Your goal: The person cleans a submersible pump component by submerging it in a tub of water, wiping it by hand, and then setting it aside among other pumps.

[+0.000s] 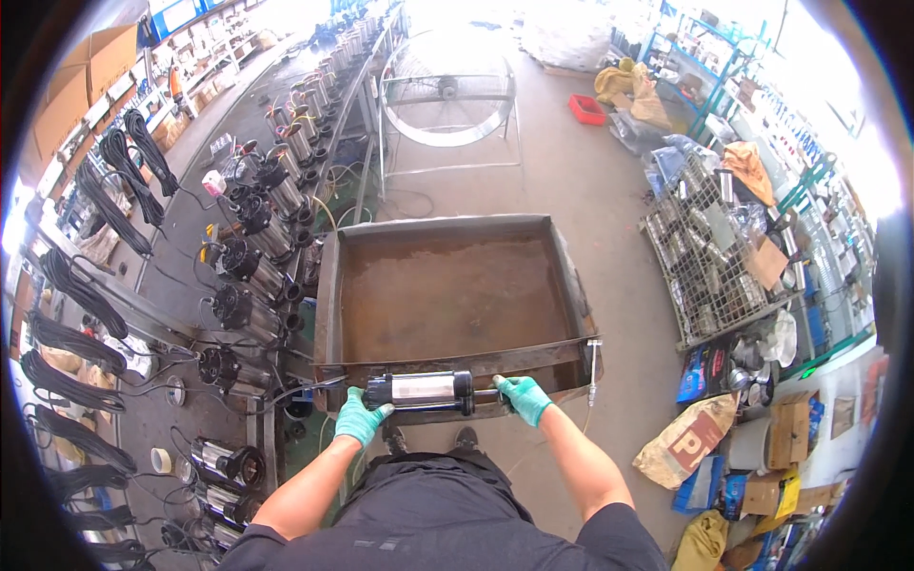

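Note:
I hold a submersible pump (424, 388) level across the near edge of a rusty metal tank (327, 314). It has a shiny steel body with black ends. My left hand (358, 419), in a green glove, is closed on the pump's black left end, where a black cable runs off to the left. At the other end, my right hand (524, 398), gloved alike, grips a narrow dark fitting that sticks out from the pump. Brown water (452, 290) or a rust-brown bottom shows inside the tank; I cannot tell which.
Several similar pumps (243, 314) line the long workbench (143, 400) on my left, with bundled black cables (76, 295) beside it. A large round fan (447, 90) stands beyond the tank. On the right are a wire crate (709, 257) of metal parts and a paper sack (687, 440).

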Action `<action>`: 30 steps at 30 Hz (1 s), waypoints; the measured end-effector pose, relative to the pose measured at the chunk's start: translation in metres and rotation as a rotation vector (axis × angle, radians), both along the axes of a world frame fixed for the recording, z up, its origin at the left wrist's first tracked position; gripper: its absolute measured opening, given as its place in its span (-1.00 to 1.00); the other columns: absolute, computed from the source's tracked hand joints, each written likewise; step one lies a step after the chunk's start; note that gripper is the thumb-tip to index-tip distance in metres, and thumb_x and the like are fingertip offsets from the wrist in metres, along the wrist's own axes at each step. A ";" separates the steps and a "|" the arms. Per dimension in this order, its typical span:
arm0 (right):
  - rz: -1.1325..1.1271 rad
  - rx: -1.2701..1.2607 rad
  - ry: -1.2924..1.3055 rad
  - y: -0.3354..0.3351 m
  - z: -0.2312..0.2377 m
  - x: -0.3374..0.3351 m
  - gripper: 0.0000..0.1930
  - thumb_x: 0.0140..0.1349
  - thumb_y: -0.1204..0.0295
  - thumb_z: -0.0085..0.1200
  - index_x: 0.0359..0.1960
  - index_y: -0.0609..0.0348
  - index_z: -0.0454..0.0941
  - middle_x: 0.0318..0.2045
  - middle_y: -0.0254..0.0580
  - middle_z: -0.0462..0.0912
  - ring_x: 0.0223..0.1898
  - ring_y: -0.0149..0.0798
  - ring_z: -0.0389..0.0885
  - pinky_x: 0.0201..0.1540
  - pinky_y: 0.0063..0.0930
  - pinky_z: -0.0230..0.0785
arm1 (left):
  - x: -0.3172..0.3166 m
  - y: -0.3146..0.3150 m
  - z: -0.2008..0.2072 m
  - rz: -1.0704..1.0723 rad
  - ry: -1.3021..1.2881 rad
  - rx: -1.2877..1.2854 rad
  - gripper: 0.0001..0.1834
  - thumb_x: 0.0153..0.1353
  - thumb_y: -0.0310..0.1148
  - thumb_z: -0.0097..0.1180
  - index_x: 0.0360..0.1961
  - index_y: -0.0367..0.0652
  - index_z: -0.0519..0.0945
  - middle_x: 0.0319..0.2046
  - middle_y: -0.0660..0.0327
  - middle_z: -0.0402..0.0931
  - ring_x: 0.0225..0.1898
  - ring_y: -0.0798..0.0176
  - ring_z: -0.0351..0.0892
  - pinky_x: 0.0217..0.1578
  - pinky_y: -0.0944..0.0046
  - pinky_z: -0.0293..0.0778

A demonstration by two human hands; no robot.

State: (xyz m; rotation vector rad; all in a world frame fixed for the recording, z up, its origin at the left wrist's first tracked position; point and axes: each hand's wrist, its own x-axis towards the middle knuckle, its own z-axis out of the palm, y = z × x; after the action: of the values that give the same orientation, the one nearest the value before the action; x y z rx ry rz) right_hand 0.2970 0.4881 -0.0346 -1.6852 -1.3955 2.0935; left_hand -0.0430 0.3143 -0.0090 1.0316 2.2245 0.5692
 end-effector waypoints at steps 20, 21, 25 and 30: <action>0.361 0.193 -0.057 0.020 0.032 0.009 -0.48 0.36 -0.11 0.16 -0.41 0.16 0.68 -0.71 -0.37 0.42 -0.68 -0.43 0.35 -0.59 -0.41 0.26 | -0.002 -0.003 -0.014 0.021 -0.102 0.123 -0.25 -0.01 -0.17 0.57 0.08 -0.33 0.42 -0.15 -0.05 0.67 -0.09 0.02 0.67 0.01 0.11 0.53; 0.331 0.162 -0.055 0.019 0.027 0.011 -0.47 0.37 -0.11 0.14 -0.44 0.16 0.66 -0.71 -0.36 0.41 -0.67 -0.42 0.36 -0.60 -0.40 0.24 | 0.000 0.000 -0.008 0.022 -0.125 0.123 -0.26 0.00 -0.18 0.57 0.07 -0.34 0.42 -0.14 -0.05 0.67 -0.09 0.04 0.66 0.01 0.12 0.53; 0.163 0.645 -0.169 0.001 0.020 0.019 -0.53 0.36 0.02 0.17 -0.10 0.26 0.61 -0.31 -0.12 0.67 -0.33 -0.13 0.61 -0.22 -0.20 0.50 | -0.002 0.003 -0.002 0.038 -0.122 0.139 -0.32 0.06 -0.26 0.53 0.07 -0.34 0.40 -0.13 0.03 0.65 -0.14 0.15 0.61 -0.02 0.18 0.52; -0.452 1.126 -0.945 -0.015 -0.011 0.114 -0.50 0.27 0.08 0.27 0.04 0.24 0.54 -0.18 0.06 0.68 -0.01 0.07 0.60 0.05 -0.07 0.45 | -0.001 0.003 -0.017 0.115 -0.202 0.176 -0.36 0.02 -0.30 0.55 -0.01 -0.30 0.39 -0.17 0.07 0.64 -0.18 0.20 0.61 -0.05 0.21 0.54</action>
State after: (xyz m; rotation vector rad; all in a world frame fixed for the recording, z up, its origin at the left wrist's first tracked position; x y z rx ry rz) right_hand 0.4113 0.4730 -0.0457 -2.0487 -1.5984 0.0337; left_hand -0.0443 0.3177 -0.0258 0.8913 2.0922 0.8929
